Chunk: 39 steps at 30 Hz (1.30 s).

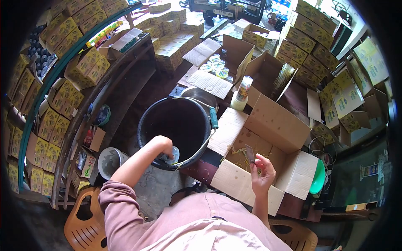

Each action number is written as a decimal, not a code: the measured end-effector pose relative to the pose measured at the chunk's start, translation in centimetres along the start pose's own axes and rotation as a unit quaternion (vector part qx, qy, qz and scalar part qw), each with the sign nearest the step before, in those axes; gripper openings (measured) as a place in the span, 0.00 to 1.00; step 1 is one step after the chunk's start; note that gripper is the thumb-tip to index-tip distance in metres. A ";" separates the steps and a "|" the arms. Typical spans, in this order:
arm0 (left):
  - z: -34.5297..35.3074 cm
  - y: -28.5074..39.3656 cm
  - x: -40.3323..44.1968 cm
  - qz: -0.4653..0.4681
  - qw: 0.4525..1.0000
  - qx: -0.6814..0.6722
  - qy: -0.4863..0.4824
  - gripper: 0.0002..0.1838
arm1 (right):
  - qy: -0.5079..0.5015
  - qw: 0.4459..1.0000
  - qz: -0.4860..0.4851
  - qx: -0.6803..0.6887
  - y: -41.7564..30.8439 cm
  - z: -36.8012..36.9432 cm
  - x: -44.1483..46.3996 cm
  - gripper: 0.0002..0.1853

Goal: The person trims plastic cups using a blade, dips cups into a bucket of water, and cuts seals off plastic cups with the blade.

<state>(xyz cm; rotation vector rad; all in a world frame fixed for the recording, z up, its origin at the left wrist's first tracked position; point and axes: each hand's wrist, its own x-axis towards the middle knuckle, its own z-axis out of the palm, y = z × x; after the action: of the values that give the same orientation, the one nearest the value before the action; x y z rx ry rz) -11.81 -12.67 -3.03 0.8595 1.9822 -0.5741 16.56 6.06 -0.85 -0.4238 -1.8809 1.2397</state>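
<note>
My left hand [162,146] reaches over the near rim of a large black bucket [144,125]. Its fingers are closed on a clear plastic cup [174,155] just inside that rim. Further right, my right hand [264,172] is raised above an open cardboard box [278,119]. Pinched in it is a flat, dull blade [250,154], pointing up and away from me, which looks like a knife; the grip is mostly hidden by the fingers. Thin yellowish strips [239,157] lie scattered on the box's bottom. The bucket's green handle grip [214,118] hangs at its right side.
Behind the bucket, an open carton [238,54] holds several sealed cups [215,65]. A roll of printed film [244,85] stands beside the box. Stacked yellow cartons [167,48] fill the back and both sides. A grey pail [111,163] and orange chair [86,219] are at left.
</note>
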 end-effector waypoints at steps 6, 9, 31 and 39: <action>-0.5 0.6 -2.1 -0.064 0.997 -0.045 -0.026 0.31 | 0.050 0.992 0.071 0.095 1.0 0.0 -0.3 0.16; -0.5 -0.8 -1.4 -0.029 0.995 -0.062 0.066 0.30 | 0.062 0.989 0.075 0.110 1.2 -0.3 -0.1 0.15; -0.6 -1.6 -1.6 0.175 0.670 -0.592 0.412 0.30 | 0.132 0.904 0.247 0.324 2.1 -1.8 -0.1 0.17; -0.6 3.8 -3.8 0.360 0.538 -0.612 0.455 0.22 | 0.077 0.928 0.229 0.284 2.2 -0.5 1.2 0.17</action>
<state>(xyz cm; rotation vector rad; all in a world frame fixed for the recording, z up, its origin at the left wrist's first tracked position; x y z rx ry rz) -7.83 -11.10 0.34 0.8827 1.8356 1.9302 15.89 8.18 -2.18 -0.6361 -1.2383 1.9215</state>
